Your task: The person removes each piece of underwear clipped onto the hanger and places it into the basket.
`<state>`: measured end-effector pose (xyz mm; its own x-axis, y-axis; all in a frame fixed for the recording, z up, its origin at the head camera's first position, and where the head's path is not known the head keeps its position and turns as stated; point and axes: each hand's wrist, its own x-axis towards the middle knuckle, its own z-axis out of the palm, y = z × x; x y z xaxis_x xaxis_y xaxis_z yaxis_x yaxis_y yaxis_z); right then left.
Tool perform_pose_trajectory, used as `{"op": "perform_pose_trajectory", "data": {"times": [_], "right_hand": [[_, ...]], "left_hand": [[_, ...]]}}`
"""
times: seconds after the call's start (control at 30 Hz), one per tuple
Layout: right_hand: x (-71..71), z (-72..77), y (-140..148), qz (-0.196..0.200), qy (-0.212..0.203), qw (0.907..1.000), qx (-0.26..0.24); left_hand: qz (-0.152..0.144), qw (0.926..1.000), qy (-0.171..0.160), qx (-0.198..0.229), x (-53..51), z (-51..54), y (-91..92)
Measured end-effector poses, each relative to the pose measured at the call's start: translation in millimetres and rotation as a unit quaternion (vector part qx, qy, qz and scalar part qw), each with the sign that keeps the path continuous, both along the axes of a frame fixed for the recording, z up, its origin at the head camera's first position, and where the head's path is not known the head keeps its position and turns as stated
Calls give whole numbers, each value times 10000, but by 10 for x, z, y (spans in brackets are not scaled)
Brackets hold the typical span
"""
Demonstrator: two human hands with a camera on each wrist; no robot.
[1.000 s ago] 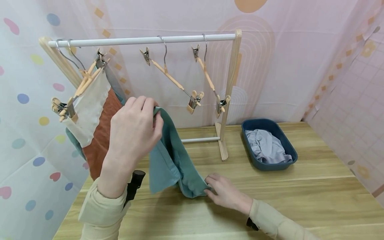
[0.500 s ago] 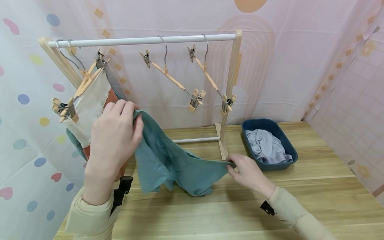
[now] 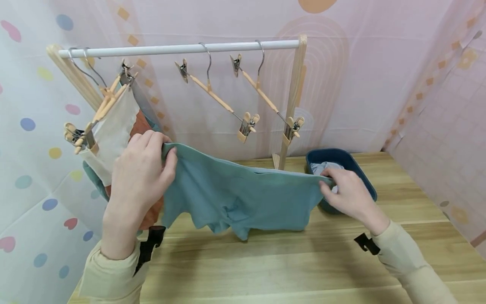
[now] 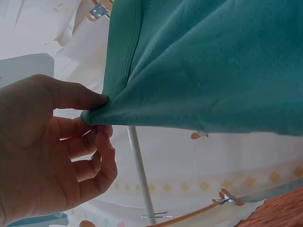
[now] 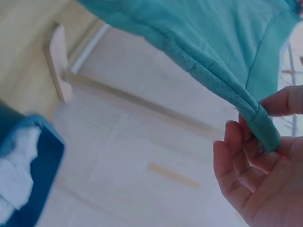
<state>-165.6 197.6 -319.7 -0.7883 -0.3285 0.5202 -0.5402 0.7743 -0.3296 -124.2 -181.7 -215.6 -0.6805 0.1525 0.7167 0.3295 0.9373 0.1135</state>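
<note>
Teal shorts [image 3: 243, 194] hang stretched between both hands in front of the rack, their waistband along the top. The left hand [image 3: 138, 173] pinches one waistband corner; in the left wrist view the left hand [image 4: 61, 146] has thumb and finger on the teal cloth [image 4: 199, 71]. The right hand [image 3: 351, 194] pinches the other corner, in front of the basin. In the right wrist view the right hand [image 5: 265, 161] holds the folded end of the teal cloth [image 5: 189, 52], its lower fingers loosely bent.
The rack's white rail [image 3: 152, 51] bears two bare clip hangers, one with a wooden bar [image 3: 210, 93], the other [image 3: 262, 90] to its right. At the left hang white-and-rust cloth [image 3: 115, 131] and more teal cloth. A blue basin [image 3: 364, 173] with grey cloth stands at the right.
My right hand has moved right and up with its corner, and the teal shorts are spread from a hanging bundle to a wide span. The left hand has shifted left and slightly down. The rightmost hanger has turned.
</note>
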Motion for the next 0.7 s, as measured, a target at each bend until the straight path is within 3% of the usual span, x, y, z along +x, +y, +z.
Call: {"op": "perform_pose_trajectory", "data": {"times": [0.37,0.7], "right_hand": [[78,423,302,-287,751,9967,-103],[115,633,515,-804,829,9926,-379]], "left_hand": [[-257,9989,-388,44,-130,-76,54],[-575,9953,-784,21,-232,-123,188]]}}
